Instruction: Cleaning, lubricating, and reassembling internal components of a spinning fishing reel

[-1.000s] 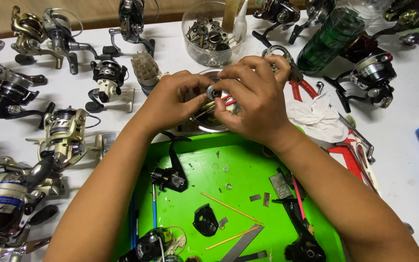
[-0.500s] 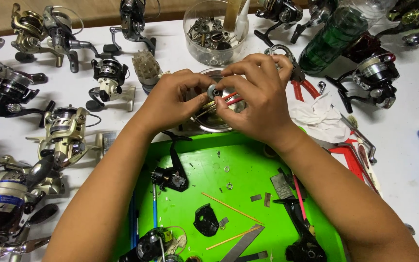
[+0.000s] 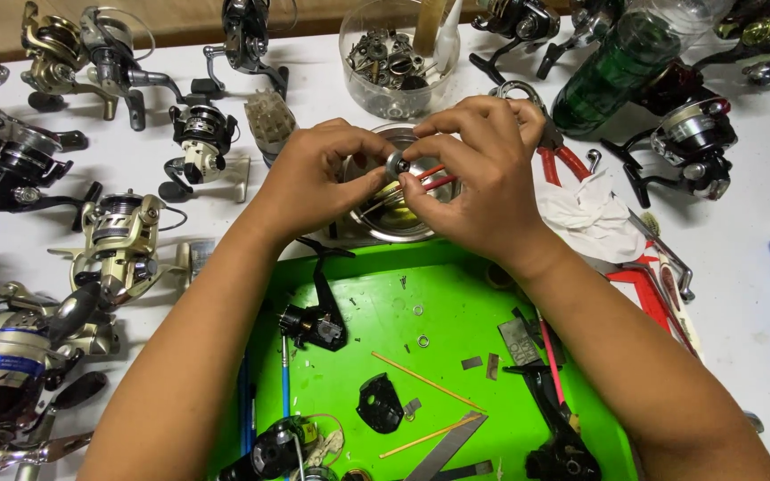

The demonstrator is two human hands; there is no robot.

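My left hand (image 3: 318, 178) and my right hand (image 3: 479, 174) meet above a round metal bowl (image 3: 400, 223) at the back edge of the green tray (image 3: 443, 356). Both pinch a small round metal reel part (image 3: 396, 164) between fingertips. Thin red-handled tools (image 3: 434, 176) lie across the bowl under my right fingers. On the tray lie a black reel body with a crank arm (image 3: 315, 319), a black side cover (image 3: 379, 403), small washers (image 3: 421, 340) and thin wooden sticks (image 3: 425, 380).
Several fishing reels (image 3: 122, 233) crowd the white table on the left and along the back. A clear tub of parts (image 3: 394, 62) and a green bottle (image 3: 621, 67) stand behind. Red-handled pliers (image 3: 563, 160), a white cloth (image 3: 592, 218) and another reel (image 3: 692, 142) lie right.
Both hands stay over the bowl; the fingers have shifted slightly around the small metal part. Nothing else has moved.
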